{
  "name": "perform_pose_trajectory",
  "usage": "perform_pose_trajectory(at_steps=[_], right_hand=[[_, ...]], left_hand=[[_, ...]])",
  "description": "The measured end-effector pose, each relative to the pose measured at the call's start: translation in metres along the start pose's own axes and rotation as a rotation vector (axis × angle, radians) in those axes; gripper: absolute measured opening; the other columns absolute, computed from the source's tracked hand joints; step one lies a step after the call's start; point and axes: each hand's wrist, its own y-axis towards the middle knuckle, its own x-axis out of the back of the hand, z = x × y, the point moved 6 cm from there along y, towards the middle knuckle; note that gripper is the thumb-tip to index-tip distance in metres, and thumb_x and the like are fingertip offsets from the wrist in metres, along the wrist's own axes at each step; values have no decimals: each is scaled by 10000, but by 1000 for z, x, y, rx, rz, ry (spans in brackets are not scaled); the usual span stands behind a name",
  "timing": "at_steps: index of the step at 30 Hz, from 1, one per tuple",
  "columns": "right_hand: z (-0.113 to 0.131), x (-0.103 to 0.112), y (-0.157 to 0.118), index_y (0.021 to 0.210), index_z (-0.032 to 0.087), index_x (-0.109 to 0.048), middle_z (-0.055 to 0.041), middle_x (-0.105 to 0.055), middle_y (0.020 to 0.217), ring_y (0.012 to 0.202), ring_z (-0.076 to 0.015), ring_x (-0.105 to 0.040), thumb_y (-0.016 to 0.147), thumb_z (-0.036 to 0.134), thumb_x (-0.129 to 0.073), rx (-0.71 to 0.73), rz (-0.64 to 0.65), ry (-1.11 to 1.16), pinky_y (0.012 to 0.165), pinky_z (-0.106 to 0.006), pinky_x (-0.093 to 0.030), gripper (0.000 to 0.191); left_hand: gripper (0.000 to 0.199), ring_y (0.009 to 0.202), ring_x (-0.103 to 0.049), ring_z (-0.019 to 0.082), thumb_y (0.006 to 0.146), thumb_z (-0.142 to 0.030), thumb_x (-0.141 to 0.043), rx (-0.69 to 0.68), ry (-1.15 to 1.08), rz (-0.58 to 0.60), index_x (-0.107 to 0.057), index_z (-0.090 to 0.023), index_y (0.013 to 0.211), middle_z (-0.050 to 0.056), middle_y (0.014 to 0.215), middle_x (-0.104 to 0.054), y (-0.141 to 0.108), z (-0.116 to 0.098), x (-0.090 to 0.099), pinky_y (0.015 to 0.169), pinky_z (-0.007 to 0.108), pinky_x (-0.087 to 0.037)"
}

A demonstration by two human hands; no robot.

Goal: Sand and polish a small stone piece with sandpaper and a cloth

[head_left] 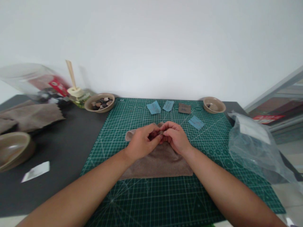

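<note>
Our forearms (80, 186) stretch across a green cutting mat (236, 189) on the dark counter (47, 198). Over the mat lies a brown cloth (157, 165), and above it our left hand (142, 142) and right hand (176, 137) press close together, fingertips pinching a small grey piece (161, 132), too small to tell more. Blue paper scraps (153, 107) lie beyond.

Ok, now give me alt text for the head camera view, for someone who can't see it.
The left hand and right hand pinch a small grey object above a brown towel on a green cutting mat. Blue paper pieces lie farther along the mat, and a bowl of pebbles sits beyond its far left corner.
</note>
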Motion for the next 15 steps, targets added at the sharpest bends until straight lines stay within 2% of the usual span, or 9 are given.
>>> perform_pose_trajectory(at_steps=[15], right_hand=[[0,0,1,692,183,-635,30,-625,615,521,-127,-592,600,159,-624,8,2,0,489,-256,-539,95]], left_hand=[[64,583,-563,84,880,-201,-654,-10,-13,2,-647,-176,822,-43,691,-646,0,-1,0,542,195,-406]])
